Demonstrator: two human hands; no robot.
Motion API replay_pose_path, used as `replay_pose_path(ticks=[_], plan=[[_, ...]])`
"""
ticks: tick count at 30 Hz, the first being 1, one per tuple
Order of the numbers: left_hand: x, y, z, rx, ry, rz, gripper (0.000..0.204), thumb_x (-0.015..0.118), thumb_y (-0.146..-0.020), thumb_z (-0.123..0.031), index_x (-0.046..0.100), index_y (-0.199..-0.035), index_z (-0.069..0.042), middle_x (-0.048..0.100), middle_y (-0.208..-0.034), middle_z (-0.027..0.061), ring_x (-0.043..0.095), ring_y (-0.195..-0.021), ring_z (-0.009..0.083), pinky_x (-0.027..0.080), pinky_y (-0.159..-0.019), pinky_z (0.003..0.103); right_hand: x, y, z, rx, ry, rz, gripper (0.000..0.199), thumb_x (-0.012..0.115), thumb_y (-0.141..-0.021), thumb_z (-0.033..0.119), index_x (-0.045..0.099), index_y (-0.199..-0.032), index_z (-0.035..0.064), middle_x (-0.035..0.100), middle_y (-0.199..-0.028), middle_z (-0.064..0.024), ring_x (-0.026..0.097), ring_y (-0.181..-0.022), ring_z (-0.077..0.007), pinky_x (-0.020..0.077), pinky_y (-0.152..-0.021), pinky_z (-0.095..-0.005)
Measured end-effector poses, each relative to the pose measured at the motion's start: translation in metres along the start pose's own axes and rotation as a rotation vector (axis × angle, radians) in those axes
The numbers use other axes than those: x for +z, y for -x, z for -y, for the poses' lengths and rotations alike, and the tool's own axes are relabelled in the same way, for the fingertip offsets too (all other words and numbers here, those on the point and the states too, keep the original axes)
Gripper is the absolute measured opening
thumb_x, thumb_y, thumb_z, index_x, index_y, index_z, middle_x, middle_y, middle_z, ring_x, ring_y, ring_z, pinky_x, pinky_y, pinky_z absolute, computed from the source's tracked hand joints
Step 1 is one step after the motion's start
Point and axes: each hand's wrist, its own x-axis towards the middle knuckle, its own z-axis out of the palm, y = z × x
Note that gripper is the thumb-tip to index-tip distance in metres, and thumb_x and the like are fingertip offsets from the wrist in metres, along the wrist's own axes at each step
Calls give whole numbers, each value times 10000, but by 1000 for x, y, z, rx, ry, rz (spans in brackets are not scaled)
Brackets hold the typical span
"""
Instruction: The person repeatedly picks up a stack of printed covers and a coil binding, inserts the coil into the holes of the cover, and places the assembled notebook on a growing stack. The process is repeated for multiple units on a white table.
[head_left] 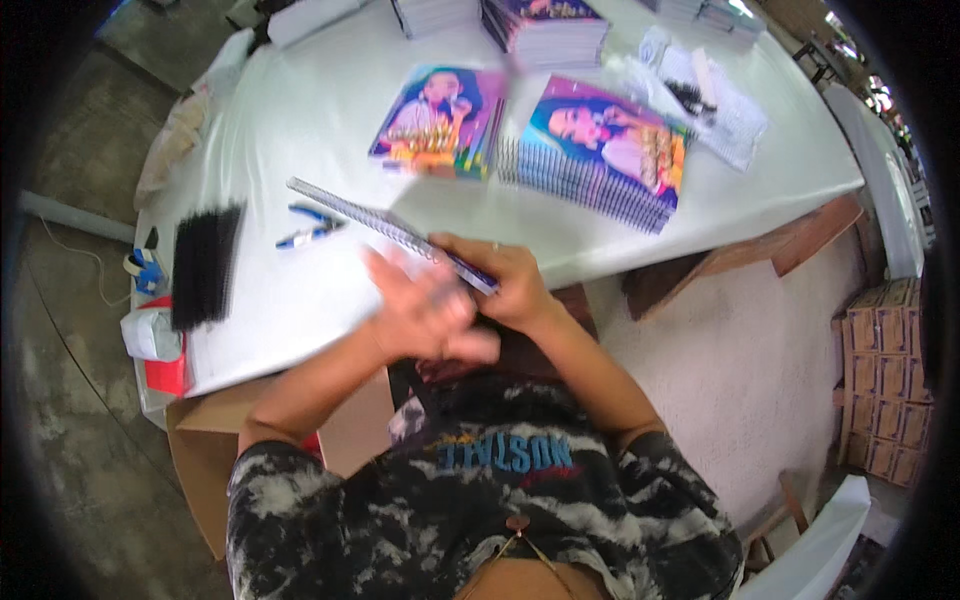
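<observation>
A spiral notebook (385,228) is held edge-up over the near side of the white table (330,120), its coil side slanting down from left to right. My right hand (505,285) grips its near right end, thumb and fingers closed round it. Just below the coil, my left hand (425,310) is blurred by motion, fingers spread and apparently holding nothing. Blue-handled pliers (310,230) lie behind the notebook. Beyond it, a small pile of colorful notebooks (440,120) sits beside a taller stack of spiral-bound notebooks (605,150).
Black plastic binding coils (205,265) lie in a bundle at left, near a blue tape dispenser (146,270) and a red box (166,374). Bubble wrap (730,130) with black bits, and more stacks (550,38), stand farther back. An open cardboard box (205,480) is below the table edge.
</observation>
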Motion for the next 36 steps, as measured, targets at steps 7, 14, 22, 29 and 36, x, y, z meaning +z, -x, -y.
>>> replay_pose_path(ticks=[7,14,22,29,36], plan=[[12,54,-38,-337,386,255,877,439,-834,-590,105,-1394,-4,42,-1398,351,82,-1284,549,87,-1004,635,13,2,9,26,48,-38,444,614,-721,67,562,-1162,61,627,-1051,-147,628,-918,-299,508,-762,-347],[-58,-50,-33,-896,769,88,476,405,-926,-184,322,-1279,124,462,-1206,281,497,-1102,336,420,-890,371,-1,-22,71,-123,288,63,891,670,-706,332,184,-1399,56,123,-1436,-229,74,-1334,-464,56,-988,-678],[-23,-54,10,-1593,1607,-162,185,601,-848,-58,605,-1010,31,642,-900,99,608,-766,112,509,-698,241,-54,-48,55,672,-55,193,194,610,-843,177,613,-832,-16,615,-684,-76,579,-629,-126,446,-589,-273],[-11,-53,33,-1398,1412,150,96,589,-800,12,585,-895,15,576,-757,16,496,-591,37,409,-528,178,-44,-37,45,604,-178,-74,196,735,-686,9,581,-800,-28,640,-730,-66,574,-673,-79,461,-629,-235],[-8,-80,35,-1329,1393,250,144,600,-834,-53,575,-968,-7,572,-853,18,491,-658,38,405,-569,187,-55,-40,52,567,15,-163,189,733,-689,20,602,-819,-20,645,-732,-94,608,-687,-105,481,-641,-246]])
